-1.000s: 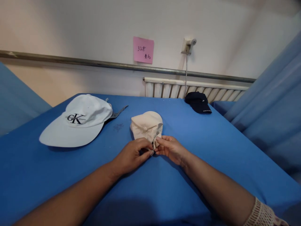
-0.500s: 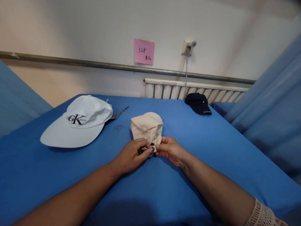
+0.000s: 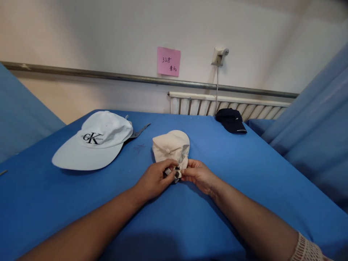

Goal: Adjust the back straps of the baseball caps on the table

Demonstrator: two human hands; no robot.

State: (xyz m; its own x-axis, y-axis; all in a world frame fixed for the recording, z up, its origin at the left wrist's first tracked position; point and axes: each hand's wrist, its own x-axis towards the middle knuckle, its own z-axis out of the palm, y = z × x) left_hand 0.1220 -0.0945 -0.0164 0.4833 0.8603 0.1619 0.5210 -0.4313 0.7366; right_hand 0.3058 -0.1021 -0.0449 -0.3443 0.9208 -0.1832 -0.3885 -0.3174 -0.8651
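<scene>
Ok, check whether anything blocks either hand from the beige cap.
Nothing visible: the left hand and right hand touch the near end of the beige cap. The white cap and black cap lie apart from it.

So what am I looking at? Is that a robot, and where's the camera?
No robot here! These are a person's own bare hands. The camera sits on that person's head and looks forward and down, so you see almost what they would see. The left hand and right hand both hold the near end of a beige cap, with their fingertips around its small fastening. It lies on a blue surface. To its left is a white cap, and farther back on the right is a dark cap.
</scene>
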